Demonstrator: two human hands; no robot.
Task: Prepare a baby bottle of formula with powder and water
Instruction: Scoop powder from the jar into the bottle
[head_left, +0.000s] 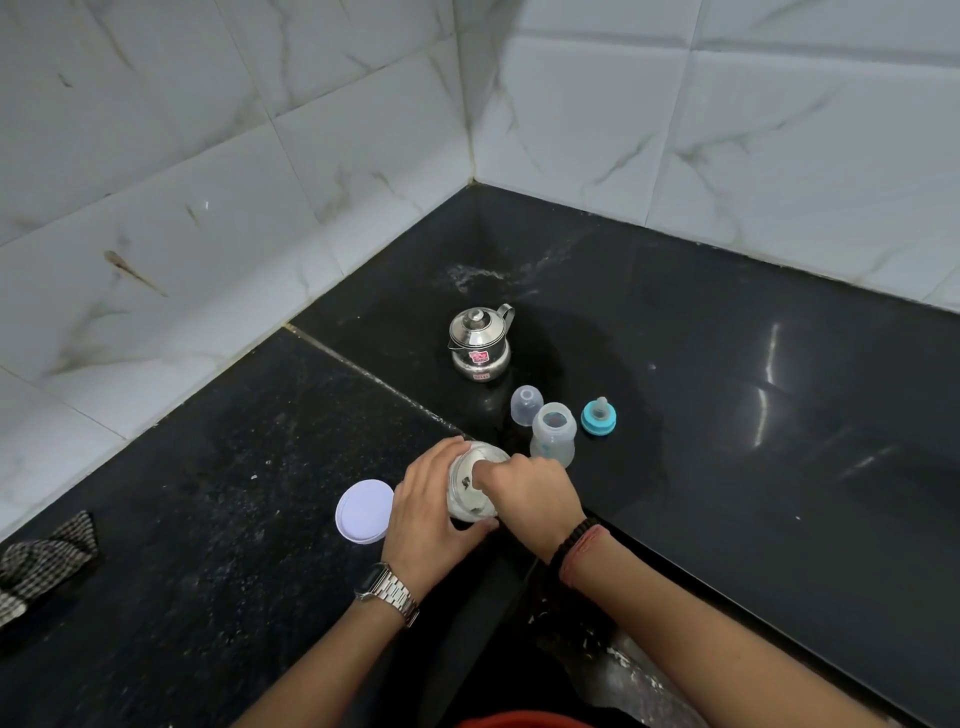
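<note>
A clear jar of white powder (470, 496) stands open on the black counter (727, 415). My left hand (428, 506) grips its side. My right hand (530, 493) reaches into the jar's mouth with fingers curled; what they hold is hidden. The jar's white lid (363, 512) lies upside down to the left. Just behind the jar stands an open baby bottle (553, 434). Its clear cap (526, 405) and the blue ring with the nipple (598, 415) lie on either side of it. A small steel pot with a lid (479, 343) stands further back.
Marble-look tiled walls (260, 182) meet in a corner behind the counter. A checked cloth (41, 564) lies at the left edge. Spilled powder or water marks the counter near the corner. The counter's front edge steps inward below my wrists.
</note>
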